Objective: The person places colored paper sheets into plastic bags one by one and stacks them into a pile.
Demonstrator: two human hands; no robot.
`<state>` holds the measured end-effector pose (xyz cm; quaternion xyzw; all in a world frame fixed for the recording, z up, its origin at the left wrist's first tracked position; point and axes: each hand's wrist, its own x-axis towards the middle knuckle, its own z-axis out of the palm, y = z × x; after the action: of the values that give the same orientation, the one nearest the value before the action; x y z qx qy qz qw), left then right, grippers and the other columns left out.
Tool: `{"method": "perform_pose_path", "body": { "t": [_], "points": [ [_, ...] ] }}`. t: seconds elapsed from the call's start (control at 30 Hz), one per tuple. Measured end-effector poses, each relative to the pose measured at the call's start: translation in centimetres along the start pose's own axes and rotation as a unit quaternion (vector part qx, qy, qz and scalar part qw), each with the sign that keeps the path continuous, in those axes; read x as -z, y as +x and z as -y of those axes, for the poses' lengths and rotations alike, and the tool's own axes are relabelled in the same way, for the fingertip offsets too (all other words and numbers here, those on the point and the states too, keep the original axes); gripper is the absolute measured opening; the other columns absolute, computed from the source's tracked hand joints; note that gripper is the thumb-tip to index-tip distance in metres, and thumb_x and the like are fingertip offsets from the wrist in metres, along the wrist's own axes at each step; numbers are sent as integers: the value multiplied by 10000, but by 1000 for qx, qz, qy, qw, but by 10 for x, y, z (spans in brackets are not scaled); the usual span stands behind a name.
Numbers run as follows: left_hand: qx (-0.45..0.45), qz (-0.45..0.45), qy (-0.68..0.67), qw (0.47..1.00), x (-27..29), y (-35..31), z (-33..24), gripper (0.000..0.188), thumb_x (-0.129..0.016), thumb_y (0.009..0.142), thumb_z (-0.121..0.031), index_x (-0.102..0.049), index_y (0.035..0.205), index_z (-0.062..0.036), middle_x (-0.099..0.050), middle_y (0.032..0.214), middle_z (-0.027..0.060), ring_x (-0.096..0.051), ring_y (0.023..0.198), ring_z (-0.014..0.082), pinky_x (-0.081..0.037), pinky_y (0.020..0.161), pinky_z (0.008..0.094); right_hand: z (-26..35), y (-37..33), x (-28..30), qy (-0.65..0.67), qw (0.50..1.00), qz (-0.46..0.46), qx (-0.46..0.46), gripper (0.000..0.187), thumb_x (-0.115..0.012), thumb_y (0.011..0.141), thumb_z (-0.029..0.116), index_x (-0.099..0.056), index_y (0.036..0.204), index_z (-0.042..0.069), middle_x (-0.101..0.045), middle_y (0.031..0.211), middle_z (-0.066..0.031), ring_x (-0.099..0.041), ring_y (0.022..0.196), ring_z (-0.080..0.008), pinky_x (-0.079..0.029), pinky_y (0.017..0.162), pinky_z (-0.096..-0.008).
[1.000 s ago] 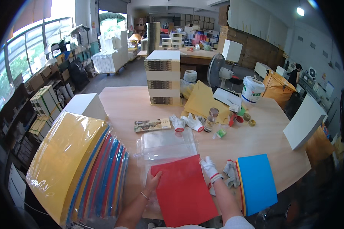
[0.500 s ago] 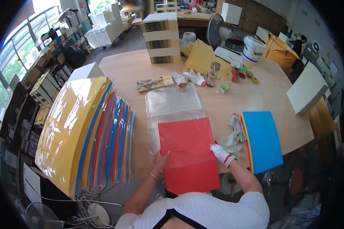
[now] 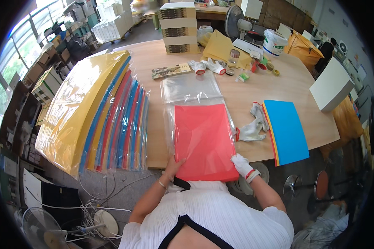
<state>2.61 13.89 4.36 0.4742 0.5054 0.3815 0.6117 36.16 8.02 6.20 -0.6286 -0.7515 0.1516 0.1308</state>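
Observation:
A red sheet of card or paper (image 3: 201, 141), perhaps several together, lies in front of me at the table's near edge. Glossy film covers it, so it appears to sit inside a clear plastic bag (image 3: 169, 120). My left hand (image 3: 174, 166), bare, grips its lower left edge with the thumb on top. On the lower right edge, my right hand (image 3: 241, 165) in a white glove is closed; its fingertips are partly hidden. More clear bags (image 3: 191, 89) lie flat beyond the red sheet. White gloves (image 3: 253, 126) rest to its right.
Bagged yellow, blue and red sheets (image 3: 83, 108) are piled at left. A blue-topped stack (image 3: 286, 130) lies at right, near a white block (image 3: 332, 85). Farther back are a banded stack (image 3: 178, 29), a jar (image 3: 232, 61), tape rolls (image 3: 270, 66) and a bucket (image 3: 275, 41).
The red sheet has come nearer my body, its lower part now under the film too. Both hands stay on its edges. The whole view has tilted, shifting the table upward.

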Motion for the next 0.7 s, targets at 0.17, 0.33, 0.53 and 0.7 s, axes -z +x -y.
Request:
{"method": "perform_pose_path", "body": {
  "t": [0.17,0.33,0.53,0.7],
  "points": [
    [-67,22,199,977,3,-24,0,539,-665,762,-210,-439,1187,33,-572,1082,152,-551,976,254,-428,875,344,13,-23,9,238,939,35,-244,356,-416,834,395,-545,875,66,-581,863,-199,-560,817,-354,-431,718,-424],
    [-80,110,173,975,6,-28,5,620,-668,757,-238,-384,1236,34,-502,1179,153,-469,1093,236,-360,951,335,-13,-43,-11,-23,998,59,-27,237,-349,896,281,-496,976,114,-509,961,-178,-568,783,-348,-454,637,-470],
    [-50,170,133,975,0,-36,-21,610,-603,833,-244,-313,1283,48,-432,1258,162,-392,1173,212,-306,992,311,18,-37,15,29,988,75,-132,255,-403,882,283,-505,896,50,-493,1006,-234,-561,667,-376,-453,652,-473],
    [-15,150,158,976,-5,-26,-19,558,-617,831,-248,-365,1235,42,-519,1148,138,-504,1043,206,-395,911,304,38,-4,50,149,974,-12,-167,358,-442,860,395,-482,930,47,-583,794,-245,-553,787,-438,-421,670,-508]
  ]
}}
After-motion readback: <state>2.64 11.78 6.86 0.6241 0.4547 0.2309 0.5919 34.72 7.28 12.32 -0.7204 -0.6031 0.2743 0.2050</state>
